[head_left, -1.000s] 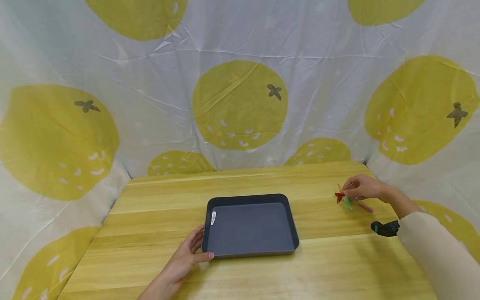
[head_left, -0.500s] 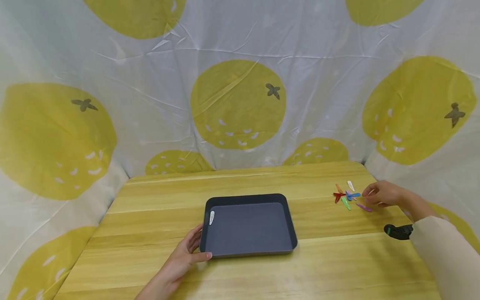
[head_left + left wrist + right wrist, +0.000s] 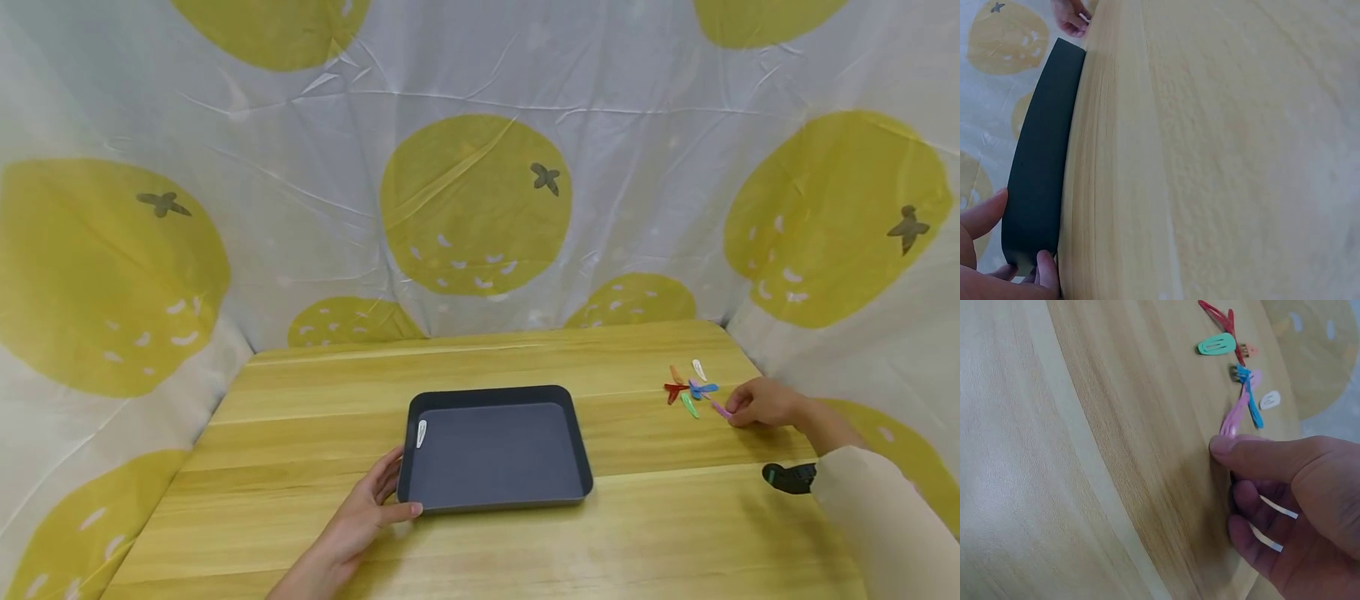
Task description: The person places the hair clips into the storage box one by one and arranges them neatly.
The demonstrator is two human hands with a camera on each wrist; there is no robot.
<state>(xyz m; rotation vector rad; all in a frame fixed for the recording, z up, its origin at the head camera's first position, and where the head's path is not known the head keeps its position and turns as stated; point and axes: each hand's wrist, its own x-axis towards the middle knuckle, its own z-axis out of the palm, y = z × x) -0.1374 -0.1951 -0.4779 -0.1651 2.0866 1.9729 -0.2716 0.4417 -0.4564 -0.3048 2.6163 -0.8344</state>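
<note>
I watched the right hand [image 3: 768,402] pinch the purple clip [image 3: 721,408]; its long axis pointed away leftward, toward the blue clip [image 3: 707,388]; the left hand [image 3: 362,510] gripped the tray [image 3: 498,454].

1. Head: looks forward and down over the counter [image 3: 300,483], the widest view.
2. Left wrist: beside the left grip [image 3: 363,507], facing along the tray [image 3: 1042,153] toward the right grip [image 3: 767,402].
3. Right wrist: close, facing down toward the hair clips [image 3: 1244,374].
4. Head shares the tray with left wrist, hair clips with right.
</note>
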